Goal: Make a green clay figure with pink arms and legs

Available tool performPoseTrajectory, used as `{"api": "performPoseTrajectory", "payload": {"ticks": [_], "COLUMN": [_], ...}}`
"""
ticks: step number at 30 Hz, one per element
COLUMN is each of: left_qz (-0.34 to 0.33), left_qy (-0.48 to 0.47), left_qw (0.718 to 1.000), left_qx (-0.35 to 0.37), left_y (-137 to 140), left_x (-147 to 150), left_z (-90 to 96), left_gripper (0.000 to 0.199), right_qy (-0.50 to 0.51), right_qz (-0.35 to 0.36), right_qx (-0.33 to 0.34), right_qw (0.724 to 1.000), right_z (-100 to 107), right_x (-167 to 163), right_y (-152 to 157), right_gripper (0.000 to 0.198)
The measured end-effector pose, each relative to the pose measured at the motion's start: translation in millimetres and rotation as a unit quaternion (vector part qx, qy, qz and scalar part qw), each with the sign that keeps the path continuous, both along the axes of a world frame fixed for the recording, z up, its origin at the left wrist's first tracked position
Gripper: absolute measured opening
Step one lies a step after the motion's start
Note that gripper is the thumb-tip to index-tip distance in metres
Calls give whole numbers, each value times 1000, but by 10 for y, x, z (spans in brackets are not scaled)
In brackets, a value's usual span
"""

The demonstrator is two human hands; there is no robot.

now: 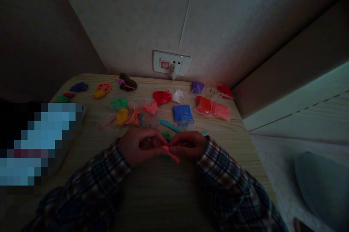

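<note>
Spanning the lower view: pale wood-grain worktop (236, 143). Midway between its left and right edges, left hand (140, 147) and right hand (189, 145), fingertips pinched nearly closed, both hold a thin salmon-pink clay-like strip (172, 155). Probably shaping; next move seems to call for light, even pressure.

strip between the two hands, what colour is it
The strip is coral pink, though the light is dim; it shows best in the head view.

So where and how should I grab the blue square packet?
I'd pinch the blue square packet by its left and right edges, coming from above: it lies flat, those sides look straight, while the crumpled clear wrapping at its near end may slip.
</note>
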State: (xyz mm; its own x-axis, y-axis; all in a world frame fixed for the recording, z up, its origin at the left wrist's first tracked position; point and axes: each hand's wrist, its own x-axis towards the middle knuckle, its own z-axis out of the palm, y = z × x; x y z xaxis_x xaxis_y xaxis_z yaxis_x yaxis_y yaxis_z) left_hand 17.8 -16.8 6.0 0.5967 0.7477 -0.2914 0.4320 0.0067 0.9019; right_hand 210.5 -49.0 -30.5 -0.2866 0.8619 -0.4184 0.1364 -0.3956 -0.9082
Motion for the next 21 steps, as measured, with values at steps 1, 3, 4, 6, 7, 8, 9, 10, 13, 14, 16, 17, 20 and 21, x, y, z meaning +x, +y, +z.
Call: {"api": "performPoseTrajectory", "payload": {"ticks": [1,3,4,6,7,8,9,10,13,14,16,17,20,21], "left_qz": [1,4,4,2,0,-3,-5,-7,-10,-10,-11,-13,-10,-3], "left_qy": [0,-3,-6,-9,-9,-9,-9,-9,-10,-11,-11,-9,5,13], "left_qw": [1000,1000,1000,1000,1000,1000,1000,1000,1000,1000,1000,1000,1000,1000], "left_qx": [2,-2,-6,-16,-20,-21,-18,-12,7,11,17,20,16,15], "left_y": [0,4,7,14,17,19,19,19,15,14,18,24,62,79], "left_x": [-1,-5,-7,-9,-11,-12,-14,-16,-21,-21,-23,-28,-68,-90], "left_z": [-12,-16,-9,16,30,41,49,52,35,24,7,2,3,3], "left_gripper": [22,22,22,23,23,24,23,21,16,16,17,17,25,28], "right_qy": [2,7,12,21,24,26,28,31,42,44,39,32,0,-17], "right_qz": [4,8,12,16,16,16,20,25,39,36,25,21,17,15], "right_qx": [1,1,0,-5,-7,-7,-8,-7,0,5,13,13,10,14], "right_qw": [1000,1000,1000,1000,1000,1000,999,999,998,998,999,999,1000,1000], "right_z": [-22,-52,-62,-76,-81,-87,-92,-98,-112,-112,-94,-72,38,82], "right_x": [-6,-5,0,11,16,19,22,22,9,0,-18,-23,-7,12], "right_y": [3,12,17,26,30,32,33,34,29,25,14,8,-9,-13], "right_gripper": [35,37,39,41,43,44,45,45,48,50,52,53,52,51]}}
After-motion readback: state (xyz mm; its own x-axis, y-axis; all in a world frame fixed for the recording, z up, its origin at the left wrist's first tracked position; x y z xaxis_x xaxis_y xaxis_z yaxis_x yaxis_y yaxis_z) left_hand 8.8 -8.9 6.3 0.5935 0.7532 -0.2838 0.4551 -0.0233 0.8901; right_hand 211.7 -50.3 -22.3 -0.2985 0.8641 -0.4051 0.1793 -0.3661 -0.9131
